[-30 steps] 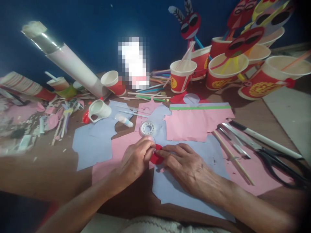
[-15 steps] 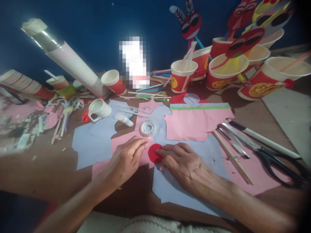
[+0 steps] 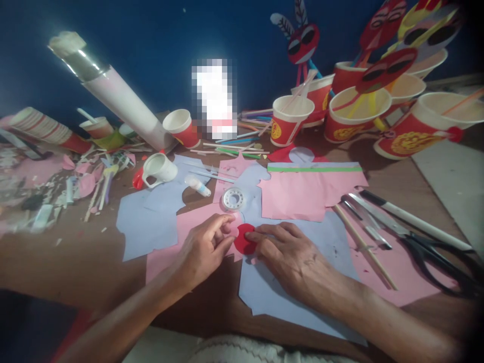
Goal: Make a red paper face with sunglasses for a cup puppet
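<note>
A small red paper disc [image 3: 242, 243] lies in front of me over pink and light-blue paper sheets. My right hand [image 3: 287, 252] holds it at its right side, index fingertip on its face; the thumb is partly hidden. At the disc's left edge is my left hand [image 3: 207, 247], thumb and forefinger apart with the other fingers curled. I make out nothing in its grasp. Just beyond the hands sits a white tape spool [image 3: 233, 200]. A small white tube [image 3: 197, 185] lies farther to the left, near a white cup [image 3: 161, 169] tipped on its side.
Black-handled scissors [image 3: 427, 252], a cutter [image 3: 366, 227] and a wooden stick [image 3: 363, 244] lie at right. Red paper cups [image 3: 291, 118] with straw-and-paper figures stand behind. At left are paper scraps [image 3: 85, 184], stacked cups [image 3: 53, 128] and a long white roll [image 3: 124, 106].
My left thumb and forefinger have parted from a pinch, and the thumb has come to the disc's left edge. My right hand stays on the disc. The whole view has shifted slightly.
</note>
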`<act>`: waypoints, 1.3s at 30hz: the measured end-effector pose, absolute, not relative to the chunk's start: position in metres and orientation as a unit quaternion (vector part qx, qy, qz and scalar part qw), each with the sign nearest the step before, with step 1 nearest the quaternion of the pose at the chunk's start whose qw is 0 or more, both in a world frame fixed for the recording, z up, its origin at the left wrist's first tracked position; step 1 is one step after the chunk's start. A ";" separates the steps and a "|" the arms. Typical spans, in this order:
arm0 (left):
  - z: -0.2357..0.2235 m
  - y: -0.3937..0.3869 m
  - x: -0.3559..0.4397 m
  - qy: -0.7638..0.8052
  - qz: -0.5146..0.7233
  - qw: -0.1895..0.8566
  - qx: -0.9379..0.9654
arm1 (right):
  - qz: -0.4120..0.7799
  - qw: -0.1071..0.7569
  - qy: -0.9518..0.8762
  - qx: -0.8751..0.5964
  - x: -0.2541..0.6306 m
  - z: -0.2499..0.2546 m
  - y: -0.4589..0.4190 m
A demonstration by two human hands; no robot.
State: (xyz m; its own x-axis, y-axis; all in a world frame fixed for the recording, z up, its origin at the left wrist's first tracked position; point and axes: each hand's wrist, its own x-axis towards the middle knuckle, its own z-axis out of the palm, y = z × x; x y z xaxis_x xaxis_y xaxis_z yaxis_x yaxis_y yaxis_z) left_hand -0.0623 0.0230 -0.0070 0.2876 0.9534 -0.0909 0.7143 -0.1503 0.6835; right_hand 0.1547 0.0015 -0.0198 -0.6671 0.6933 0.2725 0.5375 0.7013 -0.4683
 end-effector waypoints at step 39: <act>0.007 0.042 -0.066 0.552 0.070 0.288 0.780 | 0.183 0.225 -0.893 -0.346 0.154 -0.020 0.001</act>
